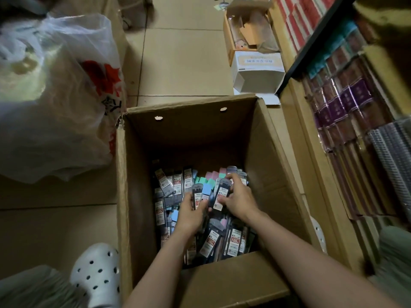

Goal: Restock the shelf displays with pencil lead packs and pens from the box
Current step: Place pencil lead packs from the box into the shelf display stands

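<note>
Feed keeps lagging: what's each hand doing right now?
Left hand: grips a pencil lead pack.
Right hand: fingers curled round another lead pack.

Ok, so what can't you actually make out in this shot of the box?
- Head view: pack labels are too small and blurred to read fully.
- Box bottom: hidden under the heaped packs.
- Left hand fingers: curled behind a pack, grip unclear.
- Shelf goods: blurred, cut off by the right edge.
- White carton print: illegible.

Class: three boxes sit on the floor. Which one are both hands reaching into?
The large brown cardboard box nearest the camera, full of lead packs; the others lie beyond.
</note>
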`<state>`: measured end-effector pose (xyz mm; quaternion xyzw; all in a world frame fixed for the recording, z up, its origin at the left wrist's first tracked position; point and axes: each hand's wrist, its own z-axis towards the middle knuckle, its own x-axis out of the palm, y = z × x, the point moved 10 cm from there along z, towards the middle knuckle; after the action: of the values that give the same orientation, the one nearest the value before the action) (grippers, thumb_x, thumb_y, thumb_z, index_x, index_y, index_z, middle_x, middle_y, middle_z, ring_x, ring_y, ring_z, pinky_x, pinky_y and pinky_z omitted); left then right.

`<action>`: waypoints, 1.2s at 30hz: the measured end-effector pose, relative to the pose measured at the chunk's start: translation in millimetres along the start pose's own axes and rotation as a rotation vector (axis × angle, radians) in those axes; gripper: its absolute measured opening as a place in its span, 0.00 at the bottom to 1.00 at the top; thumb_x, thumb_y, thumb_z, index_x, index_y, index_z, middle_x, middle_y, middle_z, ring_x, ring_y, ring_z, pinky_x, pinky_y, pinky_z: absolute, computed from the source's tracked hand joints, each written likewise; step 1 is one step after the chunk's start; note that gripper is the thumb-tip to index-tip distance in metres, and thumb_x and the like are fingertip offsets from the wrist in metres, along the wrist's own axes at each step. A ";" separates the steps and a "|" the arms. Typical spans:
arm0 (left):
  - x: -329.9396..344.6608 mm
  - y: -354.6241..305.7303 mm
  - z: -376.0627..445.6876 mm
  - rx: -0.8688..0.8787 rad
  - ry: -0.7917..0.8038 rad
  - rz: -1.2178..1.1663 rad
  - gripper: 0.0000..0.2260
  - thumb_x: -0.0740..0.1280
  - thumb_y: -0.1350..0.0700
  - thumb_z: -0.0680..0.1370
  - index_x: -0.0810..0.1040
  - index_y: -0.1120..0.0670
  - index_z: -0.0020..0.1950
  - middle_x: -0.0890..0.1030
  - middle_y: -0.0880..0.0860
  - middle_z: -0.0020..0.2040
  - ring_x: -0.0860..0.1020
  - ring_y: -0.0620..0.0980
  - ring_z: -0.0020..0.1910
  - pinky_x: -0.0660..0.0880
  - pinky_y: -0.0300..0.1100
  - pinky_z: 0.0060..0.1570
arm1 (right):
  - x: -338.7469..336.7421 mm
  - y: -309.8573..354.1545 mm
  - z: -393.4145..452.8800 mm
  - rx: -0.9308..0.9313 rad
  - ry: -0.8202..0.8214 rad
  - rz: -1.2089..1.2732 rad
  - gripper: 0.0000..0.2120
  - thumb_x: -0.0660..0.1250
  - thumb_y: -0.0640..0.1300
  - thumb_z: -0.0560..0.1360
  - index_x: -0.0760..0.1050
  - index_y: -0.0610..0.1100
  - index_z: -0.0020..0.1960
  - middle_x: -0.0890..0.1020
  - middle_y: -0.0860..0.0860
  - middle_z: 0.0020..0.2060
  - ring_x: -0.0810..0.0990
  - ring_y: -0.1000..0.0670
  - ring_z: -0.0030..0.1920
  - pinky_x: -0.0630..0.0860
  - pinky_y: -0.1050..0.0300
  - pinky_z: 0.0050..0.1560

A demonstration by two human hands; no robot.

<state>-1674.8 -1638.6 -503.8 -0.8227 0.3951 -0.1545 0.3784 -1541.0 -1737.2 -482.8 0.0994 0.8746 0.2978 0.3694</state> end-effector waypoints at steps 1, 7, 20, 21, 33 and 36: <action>1.2 -3.4 -1.4 0.017 0.003 0.008 0.06 0.64 0.58 0.81 0.73 0.50 0.57 0.82 0.53 0.52 0.83 0.47 0.46 0.82 0.47 0.44 | -4.9 -2.1 -5.2 0.018 -0.028 0.072 0.22 0.72 0.40 0.74 0.67 0.53 0.62 0.80 0.48 0.52 0.83 0.48 0.47 0.82 0.45 0.47; 8.5 -50.2 -10.2 0.098 0.063 0.007 0.08 0.65 0.57 0.80 0.73 0.49 0.58 0.81 0.54 0.54 0.81 0.53 0.51 0.80 0.53 0.47 | -55.8 17.5 -39.7 -0.028 -0.170 0.226 0.16 0.68 0.38 0.76 0.70 0.55 0.58 0.80 0.54 0.48 0.82 0.55 0.44 0.83 0.53 0.44; 84.1 -250.2 -139.2 0.398 0.603 0.161 0.14 0.64 0.54 0.80 0.72 0.48 0.66 0.79 0.56 0.61 0.79 0.56 0.59 0.77 0.59 0.57 | -228.7 138.6 -179.0 -0.282 -0.264 0.455 0.15 0.68 0.33 0.75 0.69 0.46 0.57 0.78 0.50 0.48 0.83 0.47 0.44 0.83 0.52 0.36; 89.3 -261.6 -152.2 0.412 0.630 0.156 0.15 0.64 0.55 0.80 0.71 0.48 0.67 0.79 0.56 0.61 0.79 0.56 0.59 0.76 0.60 0.59 | -243.7 145.8 -194.4 -0.309 -0.288 0.440 0.15 0.68 0.33 0.75 0.70 0.46 0.58 0.78 0.50 0.49 0.83 0.48 0.45 0.83 0.53 0.35; 141.2 -296.8 -252.4 0.389 0.943 0.072 0.21 0.75 0.48 0.72 0.76 0.40 0.64 0.77 0.58 0.64 0.75 0.61 0.62 0.78 0.54 0.49 | -315.1 166.3 -308.1 -0.486 -0.350 0.349 0.21 0.66 0.34 0.77 0.71 0.46 0.68 0.75 0.49 0.57 0.79 0.48 0.53 0.81 0.63 0.37; 147.2 -284.8 -253.7 0.272 0.988 0.117 0.23 0.77 0.47 0.69 0.78 0.40 0.63 0.72 0.60 0.67 0.72 0.63 0.63 0.77 0.52 0.50 | -311.4 163.0 -310.7 -0.493 -0.352 0.331 0.21 0.65 0.34 0.78 0.70 0.45 0.69 0.74 0.52 0.57 0.79 0.51 0.51 0.81 0.62 0.38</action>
<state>-1569.0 -1764.2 -129.4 -0.5713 0.5484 -0.5534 0.2581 -1547.4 -1868.1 -32.3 0.1974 0.6712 0.5345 0.4743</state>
